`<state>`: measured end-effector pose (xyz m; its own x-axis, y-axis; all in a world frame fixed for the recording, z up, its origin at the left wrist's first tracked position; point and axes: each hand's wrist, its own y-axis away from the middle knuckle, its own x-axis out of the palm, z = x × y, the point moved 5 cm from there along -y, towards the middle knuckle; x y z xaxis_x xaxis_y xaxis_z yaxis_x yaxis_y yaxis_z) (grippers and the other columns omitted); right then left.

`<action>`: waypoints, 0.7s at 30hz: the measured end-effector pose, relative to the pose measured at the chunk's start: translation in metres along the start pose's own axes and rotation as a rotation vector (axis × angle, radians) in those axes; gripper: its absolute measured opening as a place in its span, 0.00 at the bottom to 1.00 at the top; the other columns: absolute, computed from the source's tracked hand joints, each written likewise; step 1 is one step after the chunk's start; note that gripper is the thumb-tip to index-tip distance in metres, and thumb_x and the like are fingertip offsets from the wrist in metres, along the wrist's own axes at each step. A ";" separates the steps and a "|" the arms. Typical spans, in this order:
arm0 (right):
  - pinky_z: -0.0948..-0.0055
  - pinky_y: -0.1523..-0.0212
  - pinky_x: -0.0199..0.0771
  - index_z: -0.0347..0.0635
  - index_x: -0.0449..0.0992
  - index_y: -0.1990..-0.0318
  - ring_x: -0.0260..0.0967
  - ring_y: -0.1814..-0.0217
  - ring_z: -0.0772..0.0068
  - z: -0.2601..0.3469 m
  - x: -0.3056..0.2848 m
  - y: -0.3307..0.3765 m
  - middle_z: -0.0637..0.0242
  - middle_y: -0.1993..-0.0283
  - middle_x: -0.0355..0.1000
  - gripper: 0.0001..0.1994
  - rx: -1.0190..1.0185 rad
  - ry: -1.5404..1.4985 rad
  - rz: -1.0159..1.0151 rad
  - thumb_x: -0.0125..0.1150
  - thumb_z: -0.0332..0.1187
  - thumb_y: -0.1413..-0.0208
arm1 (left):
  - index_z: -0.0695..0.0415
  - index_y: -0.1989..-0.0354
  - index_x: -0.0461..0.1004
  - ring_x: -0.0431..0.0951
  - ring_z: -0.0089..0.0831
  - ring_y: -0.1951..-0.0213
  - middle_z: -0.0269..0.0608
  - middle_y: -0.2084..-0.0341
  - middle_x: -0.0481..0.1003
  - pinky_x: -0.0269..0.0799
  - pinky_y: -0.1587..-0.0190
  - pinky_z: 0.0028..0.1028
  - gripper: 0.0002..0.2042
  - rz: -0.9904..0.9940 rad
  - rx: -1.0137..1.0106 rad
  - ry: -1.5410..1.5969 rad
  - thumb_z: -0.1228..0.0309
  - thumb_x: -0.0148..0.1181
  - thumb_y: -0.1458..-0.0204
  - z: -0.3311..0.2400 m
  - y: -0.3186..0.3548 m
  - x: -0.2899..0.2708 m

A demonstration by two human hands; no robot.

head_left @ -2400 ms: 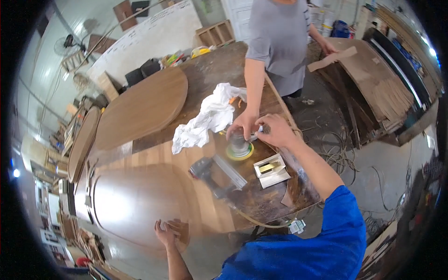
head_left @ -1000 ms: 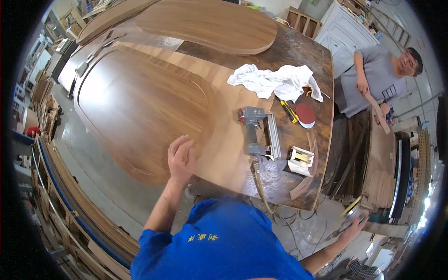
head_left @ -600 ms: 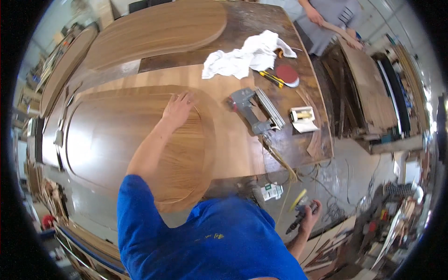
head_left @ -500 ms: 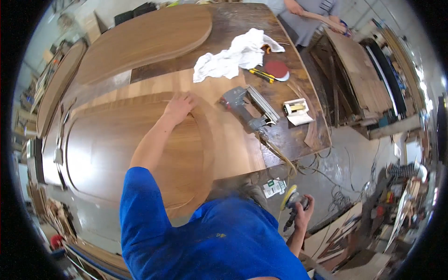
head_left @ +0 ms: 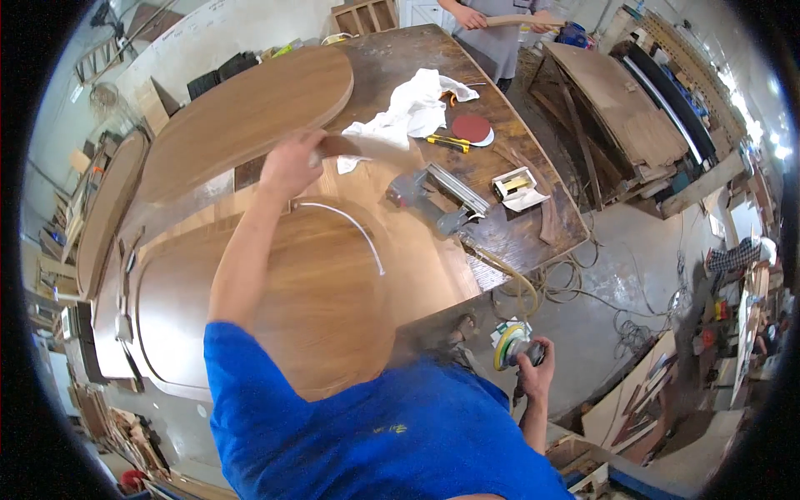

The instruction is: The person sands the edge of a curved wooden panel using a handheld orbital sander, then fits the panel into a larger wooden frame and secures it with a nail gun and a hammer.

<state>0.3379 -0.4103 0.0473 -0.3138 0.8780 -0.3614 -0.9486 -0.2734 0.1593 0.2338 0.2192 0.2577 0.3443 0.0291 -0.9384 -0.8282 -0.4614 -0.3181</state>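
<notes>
A curved wooden strip, blurred by motion, is gripped at one end by my left hand, raised over the far edge of the rounded wooden panel. On that panel a pale curved line shows along the upper right. My right hand is closed around a round handheld sander, off the table's near edge, its yellow-rimmed pad turned to the left. Right of the strip lies a grey nail gun with a hose attached.
A white cloth, red sanding disc, yellow utility knife and small open box lie on the table. Another oval panel is at the back left. Hoses trail over the floor. Beyond, a person holds a curved wooden piece.
My left hand has lifted the curved strip off the panel's edge, uncovering the pale line. The sander in my right hand has turned and shifted slightly. The view has tilted up.
</notes>
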 end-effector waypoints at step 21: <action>0.67 0.52 0.77 0.44 0.74 0.45 0.74 0.57 0.71 -0.053 -0.013 0.049 0.65 0.57 0.76 0.26 0.295 -0.055 -0.170 0.75 0.35 0.53 | 0.61 0.37 0.70 0.80 0.39 0.42 0.44 0.43 0.77 0.79 0.37 0.41 0.16 0.702 -0.890 1.907 0.69 0.55 0.30 -0.239 0.178 0.282</action>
<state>0.2935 -0.4563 0.0110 -0.1420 0.9232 -0.3570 -0.9319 -0.0031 0.3626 0.2889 -0.0663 -0.0318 0.5232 -0.6595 0.5397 -0.8103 -0.1889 0.5547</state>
